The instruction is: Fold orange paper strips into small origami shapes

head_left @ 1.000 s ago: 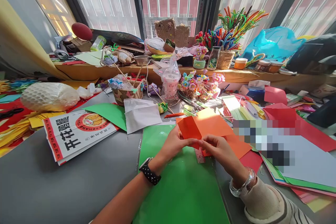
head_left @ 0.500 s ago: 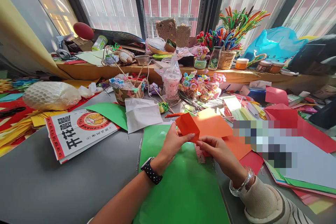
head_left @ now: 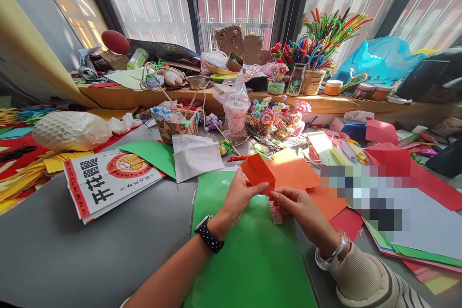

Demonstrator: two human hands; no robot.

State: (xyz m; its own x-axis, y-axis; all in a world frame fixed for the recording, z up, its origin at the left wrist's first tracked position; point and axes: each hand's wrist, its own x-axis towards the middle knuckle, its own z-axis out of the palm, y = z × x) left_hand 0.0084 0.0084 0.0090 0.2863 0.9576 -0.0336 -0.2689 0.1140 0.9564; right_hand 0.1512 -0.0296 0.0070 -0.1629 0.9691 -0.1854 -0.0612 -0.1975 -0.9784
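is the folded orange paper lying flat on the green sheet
No, the folded orange paper is lifted above the large green paper sheet, pinched by the left hand and right hand.

We see our left hand [head_left: 240, 197] and right hand [head_left: 301, 209] meeting over a large sheet [head_left: 249, 250] that lies flat on the worktop [head_left: 72, 250]. Between them they hold a folded paper [head_left: 279, 173], which stands just above the sheet's far edge. A small ruler [head_left: 276, 214] lies under the right hand. To the left of the sheet rests a printed bag [head_left: 108, 180], and behind that a netted bundle [head_left: 70, 131]. Loose papers [head_left: 415, 187] spread out to the right. Beyond the folded paper stands a plastic cup [head_left: 235, 115], with a basket [head_left: 176, 127] to its left. A windowsill [head_left: 325, 102] runs behind them all, carrying a pot of pipe cleaners [head_left: 311, 79].
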